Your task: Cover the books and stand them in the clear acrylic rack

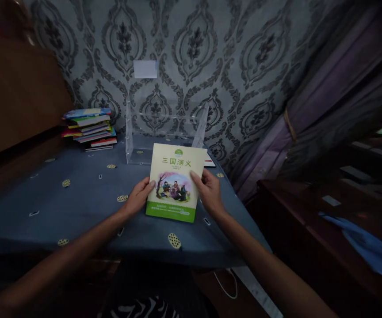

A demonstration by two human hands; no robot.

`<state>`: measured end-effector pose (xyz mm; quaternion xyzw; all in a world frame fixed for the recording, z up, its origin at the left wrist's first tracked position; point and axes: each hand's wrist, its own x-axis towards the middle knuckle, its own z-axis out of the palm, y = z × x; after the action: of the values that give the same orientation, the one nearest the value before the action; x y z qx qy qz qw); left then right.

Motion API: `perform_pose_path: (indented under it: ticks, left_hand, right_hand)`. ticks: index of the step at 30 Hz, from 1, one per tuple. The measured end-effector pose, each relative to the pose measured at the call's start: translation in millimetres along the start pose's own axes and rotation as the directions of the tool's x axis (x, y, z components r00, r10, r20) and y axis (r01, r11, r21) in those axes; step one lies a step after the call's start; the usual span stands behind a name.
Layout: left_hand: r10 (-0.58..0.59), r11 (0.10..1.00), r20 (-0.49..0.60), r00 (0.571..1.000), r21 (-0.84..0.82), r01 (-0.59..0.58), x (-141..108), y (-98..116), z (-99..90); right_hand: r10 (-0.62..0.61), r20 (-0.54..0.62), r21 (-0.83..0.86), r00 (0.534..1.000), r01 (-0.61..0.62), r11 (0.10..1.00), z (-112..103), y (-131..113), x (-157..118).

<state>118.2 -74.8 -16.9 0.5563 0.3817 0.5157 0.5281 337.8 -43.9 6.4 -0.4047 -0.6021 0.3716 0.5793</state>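
A cream and green paperback book [175, 183] with Chinese characters and a painted scene of seated figures faces me, tilted up above the table. My left hand [140, 193] grips its left edge, thumb on the cover and fingers behind. On the right edge my right hand [210, 189] holds it the same way, its thumb pressed on the front. Behind the book stands a clear acrylic rack [129, 137] against the wall. Part of another book or booklet [210, 161] shows past the right edge of the held one; the rest of it is hidden.
A stack of books [93, 128] sits at the back left of the table. The blue patterned tablecloth [88, 198] covers the tabletop. A tied purple curtain [277, 132] and a dark red piece of furniture [287, 212] are to the right. A white cable [227, 287] hangs below.
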Motion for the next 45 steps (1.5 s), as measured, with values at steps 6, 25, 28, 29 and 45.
perform_pose_path:
  ticks: [6,25,28,29,45]
  left_hand:
    - [-0.162,0.968,-0.066,0.985,0.184,0.171,13,-9,-13.8]
    - [0.201,0.227,0.288,0.936,0.916,-0.331,69,-37,-50.1]
    - [0.223,0.247,0.287,0.932,0.908,-0.339,70,-39,-51.1]
    - [0.232,0.248,0.286,0.93,0.907,-0.341,70,-39,-51.0]
    - [0.19,0.208,0.508,0.84,0.815,-0.54,107,-41,-5.2]
  right_hand:
    - [0.223,0.088,-0.04,0.971,-0.22,0.975,2,46,34]
    - [-0.028,0.295,-0.694,0.955,0.234,0.681,-19,74,14]
    - [-0.027,0.292,-0.709,0.956,0.235,0.664,-19,73,15]
    - [-0.02,0.288,-0.717,0.958,0.229,0.659,-19,73,14]
    - [0.028,0.291,-0.714,0.956,0.197,0.672,-18,69,14]
